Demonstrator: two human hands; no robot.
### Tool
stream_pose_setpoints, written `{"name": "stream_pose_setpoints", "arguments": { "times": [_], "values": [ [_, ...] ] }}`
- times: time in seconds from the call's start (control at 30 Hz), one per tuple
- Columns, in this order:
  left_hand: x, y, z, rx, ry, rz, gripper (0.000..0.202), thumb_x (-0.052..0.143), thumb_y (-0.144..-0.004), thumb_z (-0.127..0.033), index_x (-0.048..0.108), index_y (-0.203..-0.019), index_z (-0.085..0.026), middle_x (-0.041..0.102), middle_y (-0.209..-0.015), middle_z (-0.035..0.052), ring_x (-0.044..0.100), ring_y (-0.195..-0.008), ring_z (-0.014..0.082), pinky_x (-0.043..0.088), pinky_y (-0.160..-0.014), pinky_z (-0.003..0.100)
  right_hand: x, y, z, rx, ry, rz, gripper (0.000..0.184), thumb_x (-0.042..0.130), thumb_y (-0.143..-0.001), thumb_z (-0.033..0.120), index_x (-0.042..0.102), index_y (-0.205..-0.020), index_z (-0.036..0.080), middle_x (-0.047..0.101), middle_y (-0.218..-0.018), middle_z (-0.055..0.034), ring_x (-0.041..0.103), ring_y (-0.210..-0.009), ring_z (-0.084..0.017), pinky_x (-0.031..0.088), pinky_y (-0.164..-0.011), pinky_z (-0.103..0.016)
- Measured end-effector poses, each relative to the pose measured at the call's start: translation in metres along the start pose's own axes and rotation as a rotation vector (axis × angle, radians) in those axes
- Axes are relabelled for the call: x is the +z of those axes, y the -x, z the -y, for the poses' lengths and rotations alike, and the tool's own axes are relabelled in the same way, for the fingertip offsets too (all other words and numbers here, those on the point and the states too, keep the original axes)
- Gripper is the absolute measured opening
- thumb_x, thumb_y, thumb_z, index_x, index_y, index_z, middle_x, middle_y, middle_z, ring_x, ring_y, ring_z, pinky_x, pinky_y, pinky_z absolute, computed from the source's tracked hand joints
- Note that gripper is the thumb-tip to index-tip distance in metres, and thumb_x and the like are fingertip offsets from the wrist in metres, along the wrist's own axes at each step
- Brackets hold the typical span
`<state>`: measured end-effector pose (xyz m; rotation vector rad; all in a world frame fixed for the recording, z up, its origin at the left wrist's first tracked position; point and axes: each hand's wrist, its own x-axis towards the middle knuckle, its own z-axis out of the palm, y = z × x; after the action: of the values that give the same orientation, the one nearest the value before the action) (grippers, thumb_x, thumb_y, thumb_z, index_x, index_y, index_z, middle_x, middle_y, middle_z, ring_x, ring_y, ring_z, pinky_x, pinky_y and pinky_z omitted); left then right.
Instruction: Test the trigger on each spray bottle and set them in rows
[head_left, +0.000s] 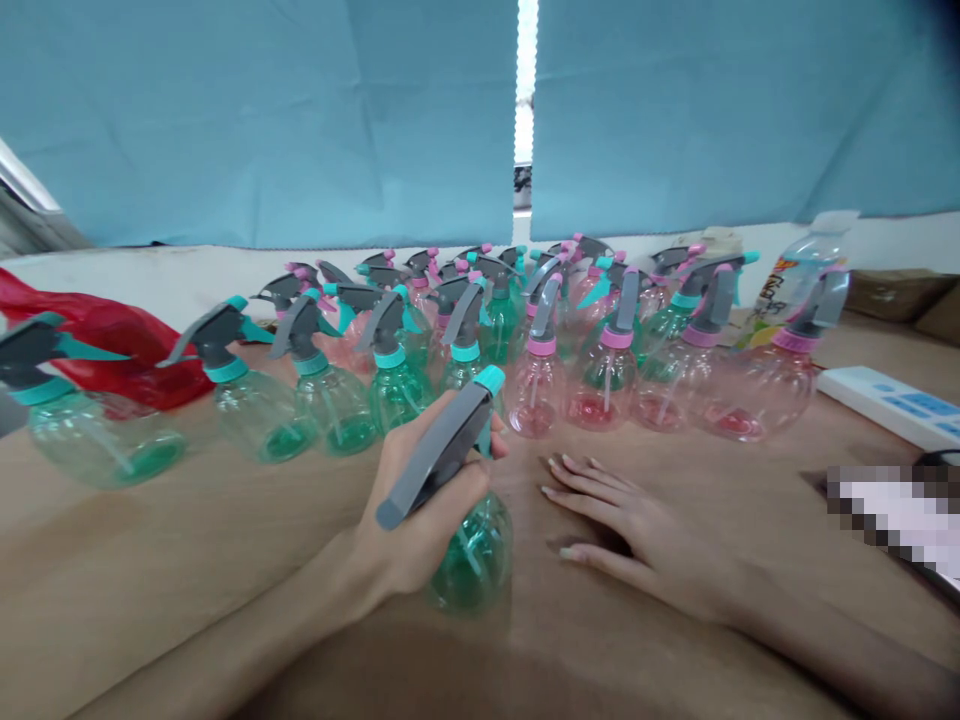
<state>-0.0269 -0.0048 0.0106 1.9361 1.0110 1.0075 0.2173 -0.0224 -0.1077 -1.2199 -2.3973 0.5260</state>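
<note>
Left hand grips the upright green spray bottle, nozzle forward-right; right hand rests spread, empty.

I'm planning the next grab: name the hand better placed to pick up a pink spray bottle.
Probably the right hand: it lies open on the table, apparently holding nothing, near the front pink spray bottles. The left hand is occupied, gripping a green spray bottle.
</note>
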Motion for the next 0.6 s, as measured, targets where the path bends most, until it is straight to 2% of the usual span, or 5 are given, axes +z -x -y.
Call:
{"name": "stream_pose_setpoints", "arguments": {
  "times": [0.13,0.23,0.4,0.5,0.6],
  "values": [
    [0.001,-0.001,0.001,0.009,-0.005,-0.009,0.011,0.051,-0.071,-0.017,0.055,-0.08,-0.022,0.056,-0.073,-0.0023,0.048,-0.06,0.0134,0.041,-0.057,0.028,0.0,0.0,0.0,0.001,0.013,0.002,0.058,0.052,-0.092,0.051,0.037,-0.144,0.033,0.029,-0.154,0.0001,0.024,-0.142,-0.027,0.024,-0.115,-0.052],
    [0.002,-0.001,0.005,-0.024,-0.015,-0.009,0.024,0.05,-0.073,-0.018,0.059,-0.094,-0.025,0.056,-0.065,-0.0042,0.053,-0.058,0.015,0.043,-0.054,0.028,0.0,0.0,0.001,0.01,0.031,0.012,0.058,0.051,-0.092,0.052,0.036,-0.144,0.032,0.029,-0.154,0.0,0.024,-0.142,-0.026,0.024,-0.115,-0.051],
    [0.004,0.0,0.011,-0.023,-0.016,-0.048,0.044,0.051,-0.077,-0.014,0.059,-0.116,-0.032,0.067,-0.096,-0.0014,0.063,-0.085,0.019,0.051,-0.076,0.032,-0.002,-0.001,0.003,0.025,0.042,0.028,0.058,0.05,-0.092,0.054,0.038,-0.144,0.031,0.029,-0.154,0.0001,0.024,-0.142,-0.026,0.023,-0.115,-0.051],
    [0.005,0.001,0.012,-0.042,-0.008,-0.047,0.045,0.051,-0.08,-0.015,0.056,-0.12,-0.033,0.067,-0.092,-0.0028,0.063,-0.077,0.0171,0.052,-0.071,0.03,-0.002,-0.001,0.003,0.028,0.04,0.031,0.058,0.049,-0.092,0.054,0.037,-0.144,0.032,0.029,-0.154,0.0003,0.024,-0.142,-0.026,0.023,-0.115,-0.051],
    [0.005,0.0,0.011,-0.025,0.001,-0.058,0.044,0.054,-0.078,-0.014,0.058,-0.118,-0.033,0.068,-0.101,-0.003,0.063,-0.081,0.0168,0.053,-0.078,0.031,-0.001,-0.001,0.001,0.024,0.039,0.032,0.058,0.05,-0.092,0.054,0.037,-0.144,0.032,0.029,-0.154,0.0006,0.024,-0.142,-0.026,0.024,-0.115,-0.051]
  ]
}}
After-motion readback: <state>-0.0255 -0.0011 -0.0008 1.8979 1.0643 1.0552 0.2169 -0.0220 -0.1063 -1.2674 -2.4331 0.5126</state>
